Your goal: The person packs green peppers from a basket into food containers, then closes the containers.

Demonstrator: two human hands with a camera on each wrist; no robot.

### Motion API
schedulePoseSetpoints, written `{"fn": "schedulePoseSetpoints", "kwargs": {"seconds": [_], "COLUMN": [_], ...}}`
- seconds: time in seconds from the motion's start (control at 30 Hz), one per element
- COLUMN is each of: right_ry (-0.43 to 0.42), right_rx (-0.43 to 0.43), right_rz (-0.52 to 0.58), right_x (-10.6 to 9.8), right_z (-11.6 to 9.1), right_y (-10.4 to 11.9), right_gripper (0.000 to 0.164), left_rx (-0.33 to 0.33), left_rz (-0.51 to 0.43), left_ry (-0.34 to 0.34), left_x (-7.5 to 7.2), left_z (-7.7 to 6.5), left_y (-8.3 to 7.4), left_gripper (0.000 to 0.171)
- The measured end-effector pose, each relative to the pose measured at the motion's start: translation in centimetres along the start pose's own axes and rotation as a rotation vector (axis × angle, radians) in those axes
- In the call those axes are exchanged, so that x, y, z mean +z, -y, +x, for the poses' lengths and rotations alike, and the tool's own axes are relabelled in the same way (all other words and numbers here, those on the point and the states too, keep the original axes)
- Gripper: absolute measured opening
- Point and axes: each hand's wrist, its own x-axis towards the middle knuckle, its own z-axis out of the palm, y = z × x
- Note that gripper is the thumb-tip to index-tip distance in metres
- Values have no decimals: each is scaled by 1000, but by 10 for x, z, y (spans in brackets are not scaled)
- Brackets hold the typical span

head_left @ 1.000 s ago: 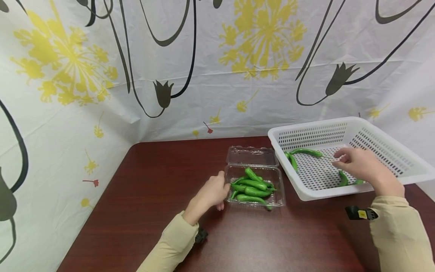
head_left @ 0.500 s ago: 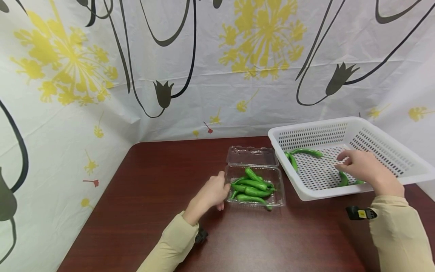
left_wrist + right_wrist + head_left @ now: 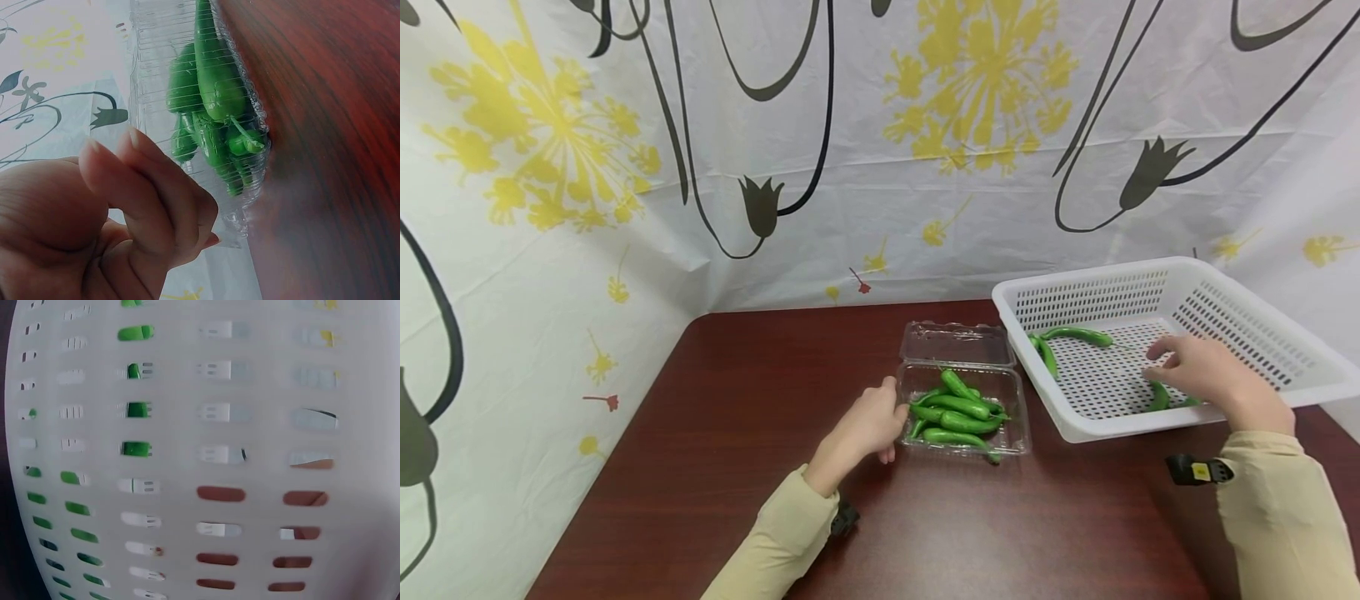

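In the head view my left hand (image 3: 867, 421) is at the left side of a clear plastic clamshell box (image 3: 1017, 400), fingers loosely bent. The left wrist view shows these fingers (image 3: 153, 206) beside the box wall with nothing gripped; whether they touch it I cannot tell. Several green chili peppers (image 3: 966, 423) lie heaped in the box. My right hand (image 3: 1202, 371) hovers inside a white plastic basket (image 3: 1071, 429), thumb and fingers apart and bent downward. Just under it lies a green chili pepper (image 3: 1159, 396). From the right wrist, the slotted basket wall (image 3: 175, 469) mostly hides the hand.
More green peppers (image 3: 1078, 336) lie at the basket's left side. The box's lid (image 3: 957, 343) is folded back, away from me. A dark red wooden table (image 3: 760, 400) holds everything. Behind it hangs a white patterned sheet (image 3: 865, 208).
My right hand has shifted slightly right and down, closer to the pepper below it. The left hand and the box stay where they were.
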Motion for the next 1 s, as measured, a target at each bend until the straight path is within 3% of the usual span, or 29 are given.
{"fn": "schedulePoseSetpoints", "kwargs": {"seconds": [0.33, 0.63, 0.8, 1.0], "right_ry": [61, 37, 67, 94], "right_rx": [-20, 32, 49, 61], "right_rz": [-40, -39, -60, -56], "right_x": [3, 1, 2, 1], "right_z": [0, -2, -3, -3], "right_y": [-2, -6, -6, -5], "right_gripper": [54, 50, 49, 49], "left_rx": [2, -1, 2, -1], "left_rz": [-9, 9, -10, -20], "left_ry": [-5, -5, -7, -6], "left_x": [1, 1, 0, 0], "left_z": [0, 0, 0, -1], "left_y": [1, 0, 0, -1], "left_gripper": [40, 42, 35, 38]}}
